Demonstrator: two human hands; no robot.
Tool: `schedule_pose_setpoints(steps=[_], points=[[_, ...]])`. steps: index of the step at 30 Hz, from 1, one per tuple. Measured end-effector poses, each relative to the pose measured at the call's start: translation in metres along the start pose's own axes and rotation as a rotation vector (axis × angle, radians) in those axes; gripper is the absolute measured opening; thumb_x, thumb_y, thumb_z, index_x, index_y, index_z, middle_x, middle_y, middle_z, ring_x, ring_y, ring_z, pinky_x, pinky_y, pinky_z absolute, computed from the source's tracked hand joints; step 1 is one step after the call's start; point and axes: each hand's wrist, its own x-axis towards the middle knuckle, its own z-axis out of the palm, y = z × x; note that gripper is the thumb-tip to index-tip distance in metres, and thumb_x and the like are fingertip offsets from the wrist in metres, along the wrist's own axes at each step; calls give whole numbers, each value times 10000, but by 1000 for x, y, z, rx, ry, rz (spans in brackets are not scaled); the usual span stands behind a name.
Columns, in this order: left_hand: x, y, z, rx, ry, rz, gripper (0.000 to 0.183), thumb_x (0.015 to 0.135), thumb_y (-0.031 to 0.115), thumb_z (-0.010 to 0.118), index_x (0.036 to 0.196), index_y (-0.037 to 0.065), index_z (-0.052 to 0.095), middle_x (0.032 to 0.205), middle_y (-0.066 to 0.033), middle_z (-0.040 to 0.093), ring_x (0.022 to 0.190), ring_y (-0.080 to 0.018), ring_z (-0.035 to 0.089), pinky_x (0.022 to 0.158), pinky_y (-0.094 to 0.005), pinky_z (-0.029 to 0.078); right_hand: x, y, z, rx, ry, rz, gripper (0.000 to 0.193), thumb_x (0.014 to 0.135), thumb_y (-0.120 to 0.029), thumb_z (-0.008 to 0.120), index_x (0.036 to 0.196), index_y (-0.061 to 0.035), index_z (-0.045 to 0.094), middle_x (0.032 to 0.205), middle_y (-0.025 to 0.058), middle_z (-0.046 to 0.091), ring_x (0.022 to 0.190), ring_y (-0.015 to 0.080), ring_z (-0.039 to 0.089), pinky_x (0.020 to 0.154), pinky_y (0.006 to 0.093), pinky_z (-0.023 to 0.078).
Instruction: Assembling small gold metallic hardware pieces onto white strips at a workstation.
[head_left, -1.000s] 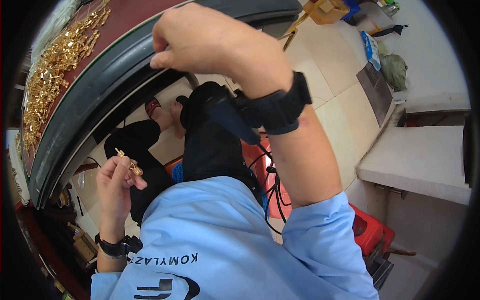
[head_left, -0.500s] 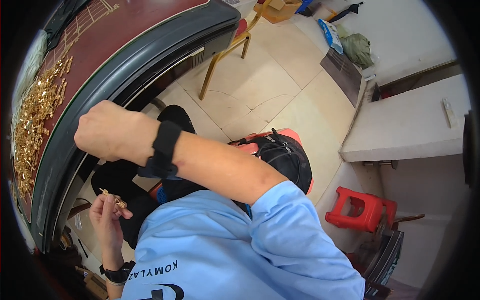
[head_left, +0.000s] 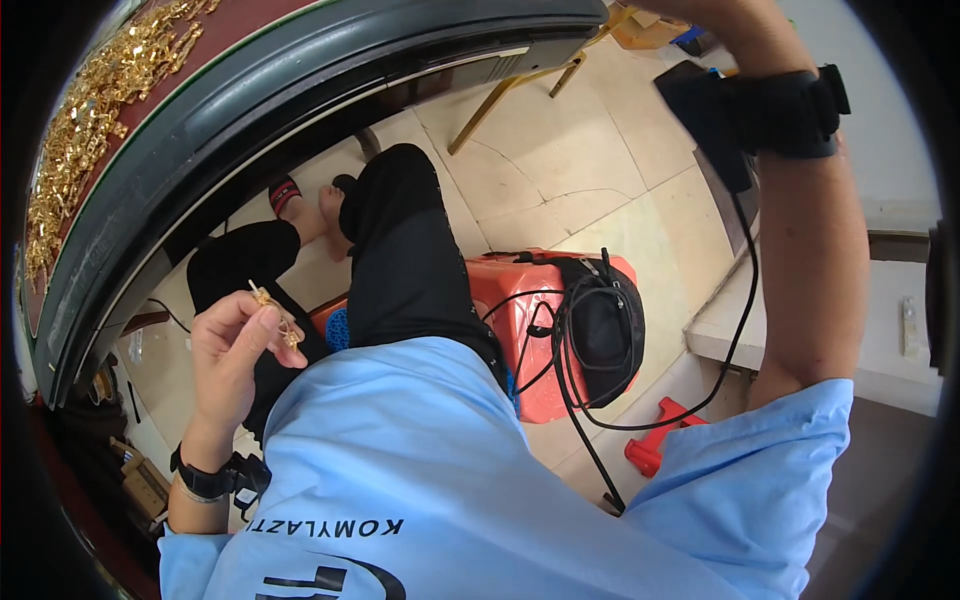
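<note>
As the head view shows, the two hands are well apart. Left hand (head_left: 228, 345): thumb and fingers closed on one small gold-coloured piece (head_left: 288, 334), a thin pale end sticking up past the fingertips. Piece is held above the person's thigh, clear of the surface (head_left: 235, 28). Right hand (head_left: 712, 14): raised at the upper edge, mostly cut off; fingers out of frame, so cannot tell whether they are open, closed or holding anything.

Progress, as far as it can be judged: a single piece is in hand; a large heap of gold-coloured pieces (head_left: 100, 130) lies on the surface at upper left. Work on the held piece looks unfinished, a judgement from the grip only. Whether the heap is finished or waiting cannot be told; no separate second batch is visible. Count not attempted, pieces overlap and glare.

Writing: light blue shirt (head_left: 440, 450) carries a row of dark capital letters (head_left: 335, 526), upside down in this view; not transcribed. Dark emblem (head_left: 385, 578) beside it, cut by the lower edge. Sandal strap (head_left: 285, 195) bears pale marks, too small to read. No label made out on the held piece or on the heap.
</note>
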Motion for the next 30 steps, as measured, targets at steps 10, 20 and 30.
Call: schedule_pose_setpoints(steps=[10,20,30], points=[[2,-4,-6,-6,-30,-24,228,984,188,566,865,-3,601,800,-111,660,594,-139,650,574,-235,523,7,47,-31,183,290,45,249,964,-239,630,992,0,690,828,84,709,726,136,687,691,265,568],[-4,-4,-14,-85,-20,-28,208,959,156,612,842,-16,607,787,-122,670,610,-154,661,564,-246,537,21,-1,-57,215,399,-366,264,927,-233,672,972,22,721,810,108,711,691,146,674,655,269,564],[-11,17,-13,-3,2,-26,187,949,99,589,835,-49,591,789,-146,656,618,-172,638,578,-293,563,31,-123,57,363,320,-675,149,719,-185,674,694,-43,714,710,153,681,738,318,698,671,399,559]])
